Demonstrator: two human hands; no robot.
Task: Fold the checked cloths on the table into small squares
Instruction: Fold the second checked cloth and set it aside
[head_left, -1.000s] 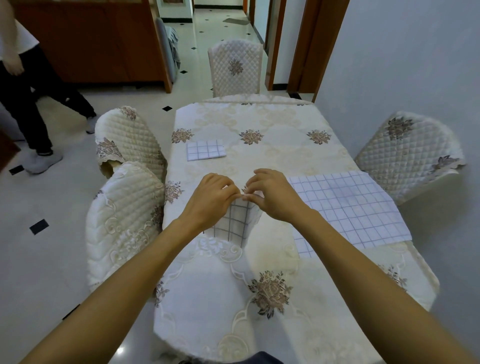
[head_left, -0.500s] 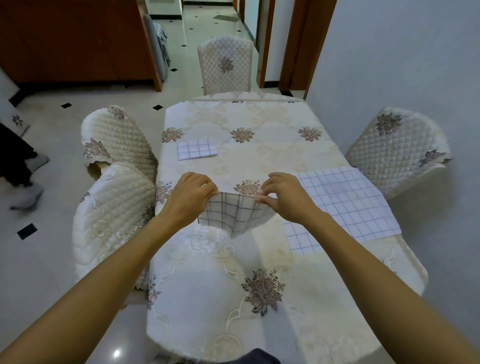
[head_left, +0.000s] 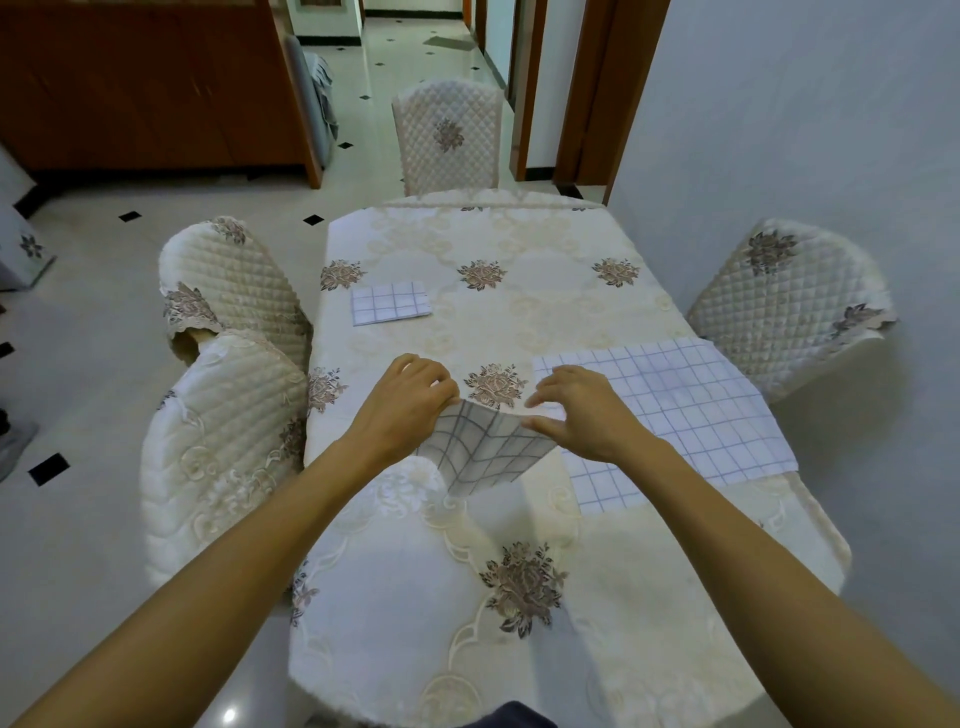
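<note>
Sagging checked cloth (grey grid) hangs pinched.

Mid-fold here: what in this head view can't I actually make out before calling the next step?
1. Head view, the held cloth: its top corners sit under the left hand and the right hand, so its layer count is unclear.
2. Head view, the flat cloth: the right hand covers part of its left edge.
3. Head view, the folded cloth: too small to count its layers.
</note>
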